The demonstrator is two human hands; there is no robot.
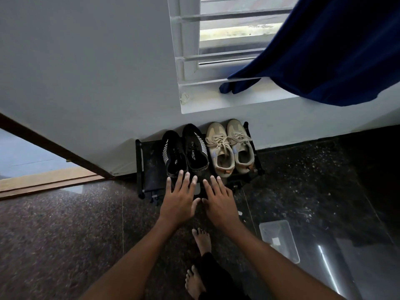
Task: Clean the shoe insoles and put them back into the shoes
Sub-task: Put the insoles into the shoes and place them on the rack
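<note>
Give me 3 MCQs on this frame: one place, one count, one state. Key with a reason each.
1. On the rack, where does the beige pair sit relative to the black pair?
A) to its right
B) to its left
C) on top of it

2. How many shoes are on the rack?
A) two
B) four
C) six

3. The left hand and right hand are:
A) gripping a shoe
B) pinching an insole
C) open, holding nothing

Key:
1 A: the beige lace-ups stand right of the black slip-ons.
2 B: two pairs stand side by side.
3 C: the fingers are spread straight and empty.
</note>
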